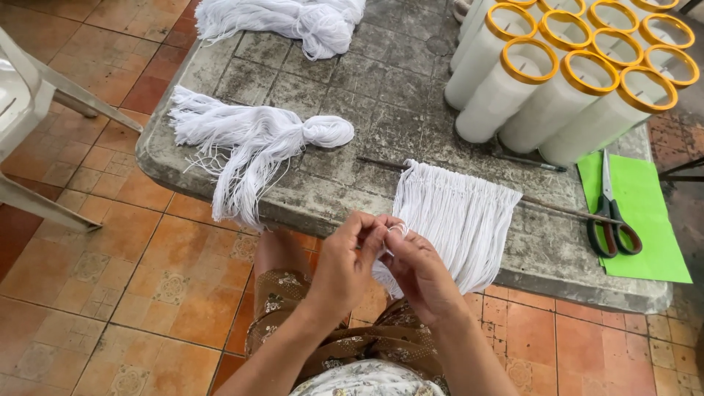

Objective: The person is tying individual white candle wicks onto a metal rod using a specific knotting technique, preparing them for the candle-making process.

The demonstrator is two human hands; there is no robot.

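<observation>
A fringe of white strings (458, 213) hangs from a thin rod (557, 209) laid across the grey stone table (352, 103) and drapes over its front edge. My left hand (345, 264) and my right hand (418, 271) meet at the fringe's lower left corner, both pinching a few of its white strands between thumb and fingers. The fingertips touch each other just below the table edge, above my lap.
A loose white string bundle (249, 143) lies at the table's left, another bundle (293, 22) at the back. Several white tubes with yellow rims (565, 81) stand at the back right. Scissors (610, 220) rest on a green sheet (645, 220). A white chair (29, 110) stands left.
</observation>
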